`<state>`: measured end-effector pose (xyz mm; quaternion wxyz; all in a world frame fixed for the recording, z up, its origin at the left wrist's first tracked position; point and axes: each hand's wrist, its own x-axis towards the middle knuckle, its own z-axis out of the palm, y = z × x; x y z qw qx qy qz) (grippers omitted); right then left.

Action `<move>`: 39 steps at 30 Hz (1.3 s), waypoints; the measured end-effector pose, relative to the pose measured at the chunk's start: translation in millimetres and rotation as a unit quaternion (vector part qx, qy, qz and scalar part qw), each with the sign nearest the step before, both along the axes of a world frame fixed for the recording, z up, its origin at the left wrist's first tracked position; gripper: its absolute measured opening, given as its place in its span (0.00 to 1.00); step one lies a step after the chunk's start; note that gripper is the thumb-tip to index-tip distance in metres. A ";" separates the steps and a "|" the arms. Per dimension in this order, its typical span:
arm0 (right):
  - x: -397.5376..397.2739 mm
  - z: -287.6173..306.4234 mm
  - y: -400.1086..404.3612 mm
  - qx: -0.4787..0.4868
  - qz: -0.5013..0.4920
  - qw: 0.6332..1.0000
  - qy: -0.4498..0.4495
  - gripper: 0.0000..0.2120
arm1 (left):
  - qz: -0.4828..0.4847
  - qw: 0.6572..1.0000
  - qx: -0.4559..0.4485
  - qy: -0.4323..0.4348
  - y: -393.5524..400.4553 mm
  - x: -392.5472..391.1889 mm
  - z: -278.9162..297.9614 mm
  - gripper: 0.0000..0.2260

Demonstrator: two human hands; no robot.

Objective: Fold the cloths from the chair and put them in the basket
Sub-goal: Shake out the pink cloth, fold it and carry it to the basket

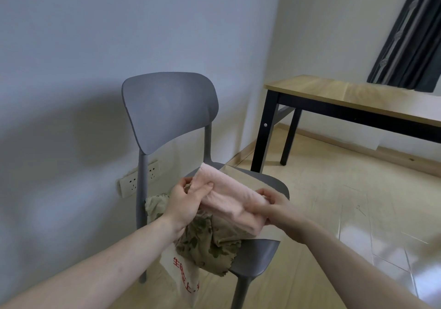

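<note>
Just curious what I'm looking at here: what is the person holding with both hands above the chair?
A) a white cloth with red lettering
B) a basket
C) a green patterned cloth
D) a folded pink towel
D: both the left hand and the right hand grip the ends of the pink towel, while the green patterned cloth lies beneath it on the chair.

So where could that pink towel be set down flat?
The wooden table top is bare. The grey chair has only a bare strip at its seat's right edge; the floral cloth and white cloth crowd the rest.
</note>
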<state>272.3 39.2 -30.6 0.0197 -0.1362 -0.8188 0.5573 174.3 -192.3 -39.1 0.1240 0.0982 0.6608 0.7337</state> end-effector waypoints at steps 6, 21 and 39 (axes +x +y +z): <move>-19.6 3.4 9.3 0.061 0.002 0.997 -0.046 0.25 | -0.041 0.998 -0.032 -0.040 32.2 -36.3 9.8 0.09; -121.5 -3.4 63.9 -0.138 -0.006 0.990 0.001 0.17 | -0.188 0.976 -0.102 -0.039 95.9 -126.0 -20.7 0.18; 9.6 403.8 177.9 -0.243 -0.210 0.944 -0.074 0.12 | -0.237 0.941 -0.238 -0.045 217.3 -0.4 407.3 0.11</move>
